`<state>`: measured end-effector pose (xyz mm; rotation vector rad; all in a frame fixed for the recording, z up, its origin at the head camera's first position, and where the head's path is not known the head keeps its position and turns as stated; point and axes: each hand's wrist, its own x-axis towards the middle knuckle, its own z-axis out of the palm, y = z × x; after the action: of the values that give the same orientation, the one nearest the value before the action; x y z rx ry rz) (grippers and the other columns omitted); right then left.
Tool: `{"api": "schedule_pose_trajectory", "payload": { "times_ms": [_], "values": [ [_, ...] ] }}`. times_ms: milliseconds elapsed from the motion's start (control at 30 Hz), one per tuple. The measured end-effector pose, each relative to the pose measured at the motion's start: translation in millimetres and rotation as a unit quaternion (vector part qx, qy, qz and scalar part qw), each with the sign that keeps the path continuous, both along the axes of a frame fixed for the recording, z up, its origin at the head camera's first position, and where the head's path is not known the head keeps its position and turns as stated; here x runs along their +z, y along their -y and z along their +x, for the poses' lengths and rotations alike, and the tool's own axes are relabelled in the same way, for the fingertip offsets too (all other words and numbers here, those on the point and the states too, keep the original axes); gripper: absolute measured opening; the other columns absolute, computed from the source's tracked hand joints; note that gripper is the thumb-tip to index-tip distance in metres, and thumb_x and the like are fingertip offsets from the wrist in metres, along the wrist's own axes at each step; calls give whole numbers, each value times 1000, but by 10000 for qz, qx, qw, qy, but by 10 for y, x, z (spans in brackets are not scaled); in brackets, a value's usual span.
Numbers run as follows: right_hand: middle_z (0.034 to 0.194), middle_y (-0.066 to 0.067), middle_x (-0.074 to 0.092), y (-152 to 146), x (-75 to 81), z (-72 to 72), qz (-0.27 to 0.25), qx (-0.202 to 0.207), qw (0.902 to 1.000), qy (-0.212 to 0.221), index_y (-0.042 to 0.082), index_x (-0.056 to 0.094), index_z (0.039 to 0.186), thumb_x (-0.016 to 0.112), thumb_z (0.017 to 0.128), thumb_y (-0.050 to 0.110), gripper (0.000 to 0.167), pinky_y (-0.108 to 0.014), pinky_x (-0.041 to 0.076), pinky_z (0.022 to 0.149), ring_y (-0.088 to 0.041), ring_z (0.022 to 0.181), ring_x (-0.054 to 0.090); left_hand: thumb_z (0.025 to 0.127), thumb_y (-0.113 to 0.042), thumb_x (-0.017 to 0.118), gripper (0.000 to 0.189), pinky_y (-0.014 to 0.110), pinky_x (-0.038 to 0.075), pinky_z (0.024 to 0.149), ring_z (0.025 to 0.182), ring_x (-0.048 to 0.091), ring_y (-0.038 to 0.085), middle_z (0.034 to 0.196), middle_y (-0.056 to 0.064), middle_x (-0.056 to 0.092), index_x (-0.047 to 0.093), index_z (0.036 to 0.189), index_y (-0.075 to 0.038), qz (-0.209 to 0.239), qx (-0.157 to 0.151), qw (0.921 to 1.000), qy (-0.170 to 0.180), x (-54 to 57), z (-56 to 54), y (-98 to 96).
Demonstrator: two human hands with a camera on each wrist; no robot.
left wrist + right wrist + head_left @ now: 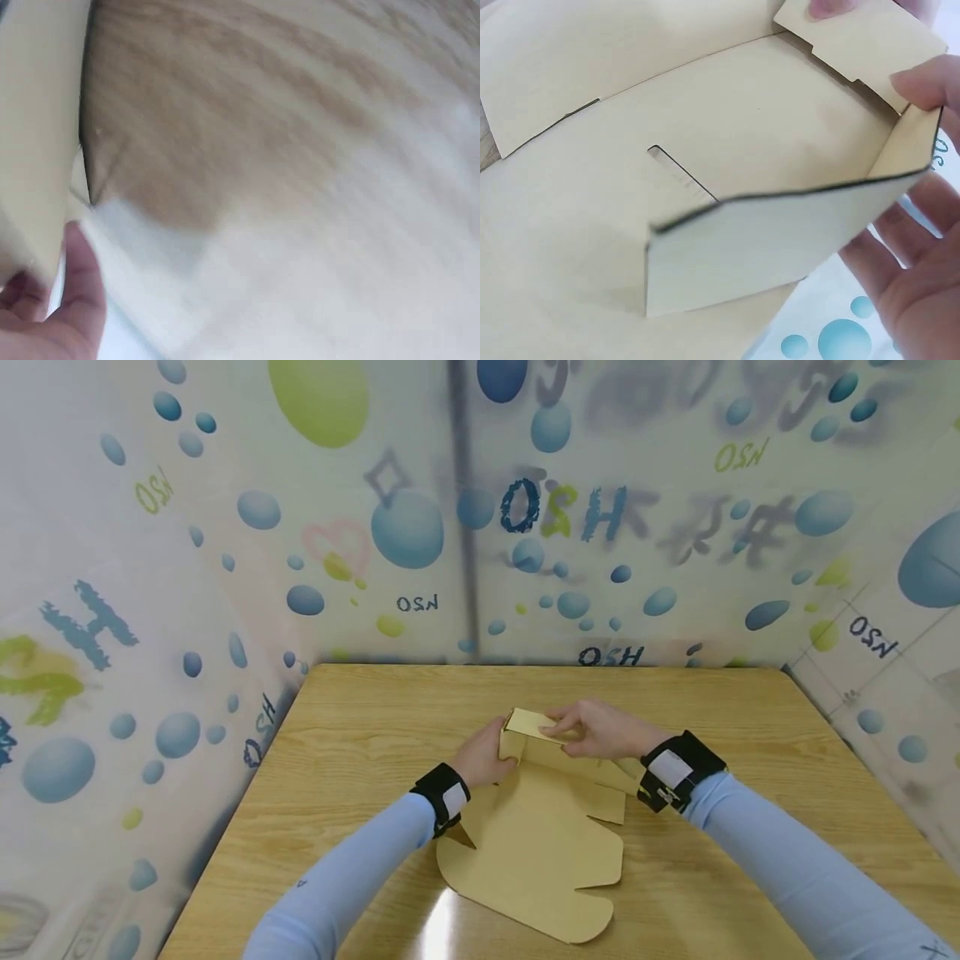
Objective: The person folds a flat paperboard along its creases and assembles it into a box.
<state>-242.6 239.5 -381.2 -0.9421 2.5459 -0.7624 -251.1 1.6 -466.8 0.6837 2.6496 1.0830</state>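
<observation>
A flat brown cardboard box blank [547, 852] lies on the table, with rounded flaps at its near end. Its far end is folded up into a low wall with a narrow panel [528, 723] turned over on top. At the left corner of this wall, my left hand [483, 756] grips the cardboard. My right hand [603, 731] pinches the turned-over panel farther right. In the left wrist view, a thumb [82, 292] and fingers hold the cardboard [37, 112] at the lower left. The right wrist view shows a slot and a raised side flap [765, 240].
The wooden table [360, 710] reaches back to a wall [420, 635] printed with blue and green bubbles and letters. Similar printed walls stand at the left and right. Cut flaps [600, 852] stick out along the blank's right side.
</observation>
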Motion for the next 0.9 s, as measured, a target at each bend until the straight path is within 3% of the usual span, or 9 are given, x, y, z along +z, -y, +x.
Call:
{"api": "schedule_pose_trajectory", "payload": {
  "times_ms": [133,400,567,667,800,900],
  "values": [
    [150,-32,45,11,-18,-4,9,-5,10000,-1,2,63,132,70,89,1,44,-19,39,49,-4,42,25,91,-7,68,50,29,53,75,85,63,18,114,16,68,48,136,2,-134,100,9997,-191,-18,14,-21],
    [149,-33,45,21,-34,-10,154,121,9995,-254,1,64,130,73,86,-1,45,-18,36,50,-4,47,27,94,-10,62,48,28,52,62,64,64,15,115,17,70,48,138,-1,-259,348,9990,-58,-31,9,-73],
    [150,-34,45,21,-27,-10,160,137,9995,-252,1,64,131,74,86,-1,46,-19,37,53,-4,55,48,92,-6,60,44,30,50,62,69,65,19,111,17,72,52,134,-3,-495,660,9962,-294,-42,21,-132],
    [149,-34,45,22,-19,-2,185,145,9992,-321,1,64,130,74,86,-1,46,-20,40,55,-13,74,65,92,-9,59,42,29,47,60,66,62,18,104,15,72,53,134,-3,-510,762,9953,-322,-50,23,-155],
    [149,-34,46,29,-24,4,218,178,9989,-381,1,64,130,74,86,-1,46,-19,40,54,-12,66,61,96,-13,56,44,26,42,53,53,53,12,95,12,70,51,138,-2,-306,763,9965,-168,-65,17,-158],
    [149,-34,45,32,-39,4,252,220,9986,-404,1,64,131,74,86,-1,46,-18,40,54,-4,54,48,96,-11,55,44,25,40,51,50,51,12,90,12,69,49,139,-1,-242,800,9963,-216,-71,22,-161]
  ]
}}
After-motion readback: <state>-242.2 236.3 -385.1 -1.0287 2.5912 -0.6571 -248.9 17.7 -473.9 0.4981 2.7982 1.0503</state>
